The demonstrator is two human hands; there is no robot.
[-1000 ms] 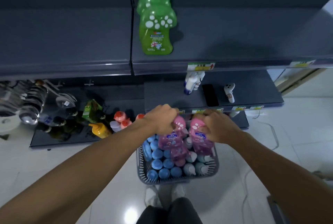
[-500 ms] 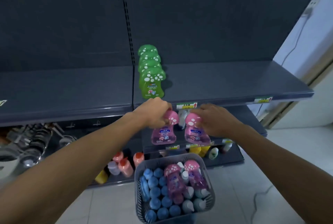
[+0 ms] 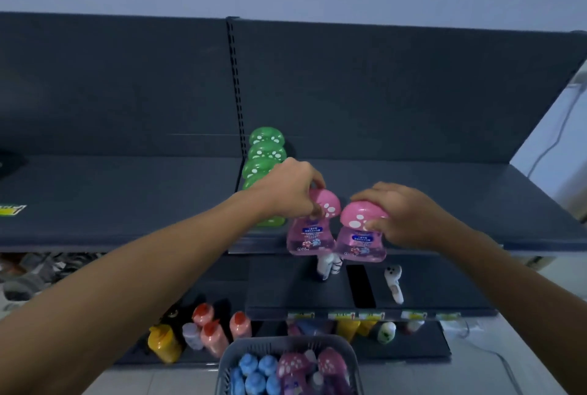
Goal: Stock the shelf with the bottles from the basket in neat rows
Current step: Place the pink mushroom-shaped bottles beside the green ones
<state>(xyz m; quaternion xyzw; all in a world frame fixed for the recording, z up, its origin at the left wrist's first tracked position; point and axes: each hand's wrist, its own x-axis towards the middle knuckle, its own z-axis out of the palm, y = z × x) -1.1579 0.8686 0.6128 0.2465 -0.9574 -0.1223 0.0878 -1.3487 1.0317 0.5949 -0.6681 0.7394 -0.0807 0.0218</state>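
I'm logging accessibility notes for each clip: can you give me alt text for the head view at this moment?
Two bare hands each hold a pink mushroom-capped bottle by its cap, the left hand with one pink bottle and the right hand with the other pink bottle, at the front edge of a dark shelf. A row of green bottles stands there; a grey basket of bottles sits below.

There are 4 green bottles [image 3: 266,153] in 1 row on the shelf [image 3: 413,191]. 2 pink bottles [image 3: 309,229] are held up, 1 in each hand. In the basket [image 3: 232,359] I see 2 pink bottles and at least 5 blue caps [image 3: 254,372].
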